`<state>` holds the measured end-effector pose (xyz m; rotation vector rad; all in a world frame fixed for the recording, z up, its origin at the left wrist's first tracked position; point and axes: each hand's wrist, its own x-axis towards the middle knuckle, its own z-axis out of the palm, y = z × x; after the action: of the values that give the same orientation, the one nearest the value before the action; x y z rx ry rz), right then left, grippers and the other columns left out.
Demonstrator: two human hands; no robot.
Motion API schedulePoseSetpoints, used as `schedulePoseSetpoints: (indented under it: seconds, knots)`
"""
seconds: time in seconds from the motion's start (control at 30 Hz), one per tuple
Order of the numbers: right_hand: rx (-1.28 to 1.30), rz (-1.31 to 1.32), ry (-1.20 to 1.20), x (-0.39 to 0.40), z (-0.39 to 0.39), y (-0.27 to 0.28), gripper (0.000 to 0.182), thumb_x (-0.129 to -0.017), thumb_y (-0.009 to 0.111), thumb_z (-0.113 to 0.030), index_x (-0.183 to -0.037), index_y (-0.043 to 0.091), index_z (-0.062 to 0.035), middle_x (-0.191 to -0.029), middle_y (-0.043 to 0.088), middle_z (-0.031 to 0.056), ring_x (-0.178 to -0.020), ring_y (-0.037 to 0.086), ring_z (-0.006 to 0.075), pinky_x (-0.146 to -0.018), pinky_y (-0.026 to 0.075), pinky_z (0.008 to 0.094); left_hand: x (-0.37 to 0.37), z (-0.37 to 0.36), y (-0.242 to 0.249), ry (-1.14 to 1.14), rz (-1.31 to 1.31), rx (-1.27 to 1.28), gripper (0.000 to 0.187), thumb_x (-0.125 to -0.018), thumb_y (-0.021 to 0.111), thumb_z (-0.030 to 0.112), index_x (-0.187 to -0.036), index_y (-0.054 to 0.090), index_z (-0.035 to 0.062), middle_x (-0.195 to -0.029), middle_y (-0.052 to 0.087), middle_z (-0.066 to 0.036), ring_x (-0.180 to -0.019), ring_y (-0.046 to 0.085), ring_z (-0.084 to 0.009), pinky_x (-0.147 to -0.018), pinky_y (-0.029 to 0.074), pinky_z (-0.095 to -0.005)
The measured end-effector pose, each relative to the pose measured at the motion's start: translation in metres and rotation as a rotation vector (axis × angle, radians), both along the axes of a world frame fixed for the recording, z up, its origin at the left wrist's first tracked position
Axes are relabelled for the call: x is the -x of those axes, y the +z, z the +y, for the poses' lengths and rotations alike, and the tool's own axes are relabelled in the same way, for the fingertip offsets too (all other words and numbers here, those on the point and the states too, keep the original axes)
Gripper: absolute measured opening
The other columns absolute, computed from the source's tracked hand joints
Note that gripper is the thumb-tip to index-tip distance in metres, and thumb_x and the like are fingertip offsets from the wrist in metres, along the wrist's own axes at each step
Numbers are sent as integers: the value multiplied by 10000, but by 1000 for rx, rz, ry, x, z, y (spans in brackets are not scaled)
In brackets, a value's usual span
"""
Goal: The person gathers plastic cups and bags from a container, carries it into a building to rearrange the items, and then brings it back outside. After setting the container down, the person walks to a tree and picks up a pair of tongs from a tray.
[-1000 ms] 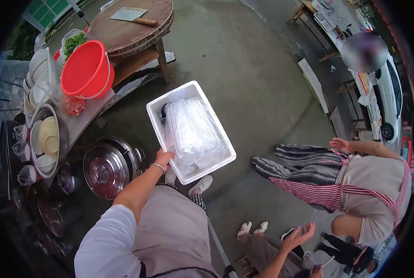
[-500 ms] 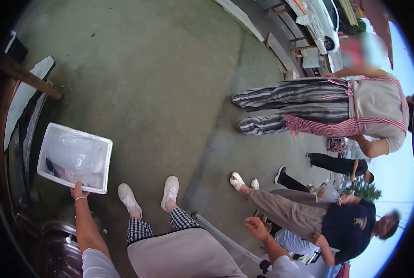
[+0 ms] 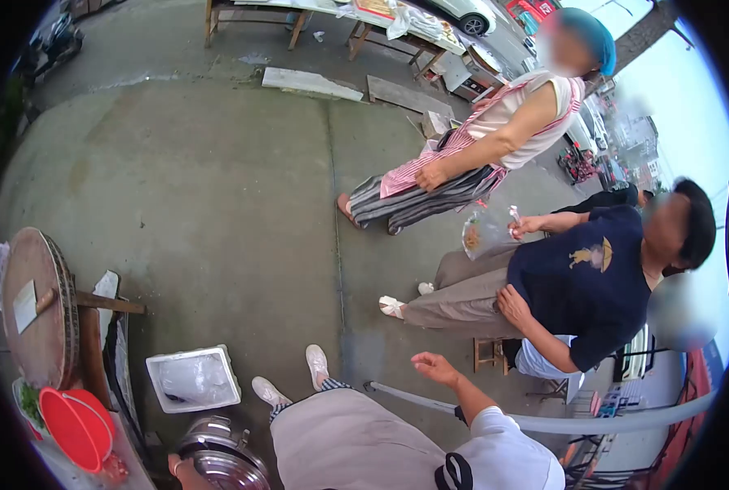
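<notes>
My left hand is low at the left, right beside the shiny metal pots; its fingers are mostly hidden. A white foam box rests on the concrete in front of the pots, with clear plastic wrapping inside it. My right hand hangs in the air at the other side of my body, fingers apart and nothing in them. Near that forearm runs a grey metal pole.
A round wooden chopping block carries a cleaver, with a red bucket beside it. One person in a striped apron and another in a dark T-shirt, holding a plastic bag, stand nearby. Tables are further off.
My left hand has let go of the foam box and moved to the metal pots. The view has swung, bringing the chopping block and red bucket in. The person in the apron has turned.
</notes>
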<state>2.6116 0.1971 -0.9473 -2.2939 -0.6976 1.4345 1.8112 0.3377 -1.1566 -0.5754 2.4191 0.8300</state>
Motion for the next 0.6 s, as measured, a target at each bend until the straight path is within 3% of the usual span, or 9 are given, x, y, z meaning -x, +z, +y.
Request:
schedulePoseSetpoints:
  seconds: [0.1, 0.27, 0.6]
  knots:
    - [21, 29, -226, -27, -65, 19, 269, -887, 647, -197, -1141, 646, -105, -924, 649, -1, -847, 606, 114, -711, 523, 297, -37, 15, 63, -271, -87, 71, 201, -739, 618, 136, -911, 603, 32, -833, 589, -111, -732, 582, -244, -610, 489, -374]
    - [124, -54, -532, -88, -128, 41, 225, -876, 640, -160, -1092, 655, -98, -889, 653, 0, -796, 626, 129, -680, 540, 322, -168, 69, 149, -730, -249, 52, 236, -753, 619, 149, -958, 591, 37, -873, 593, -116, -770, 584, -243, -639, 489, -368]
    - [-56, -151, -751, -265, -128, 45, 162, -869, 651, -136, -1024, 675, -93, -859, 657, 4, -755, 630, 139, -645, 540, 344, -385, 112, 214, -1233, -408, -57, 307, -781, 623, 177, -1052, 567, 46, -954, 601, -126, -846, 588, -242, -697, 487, -357]
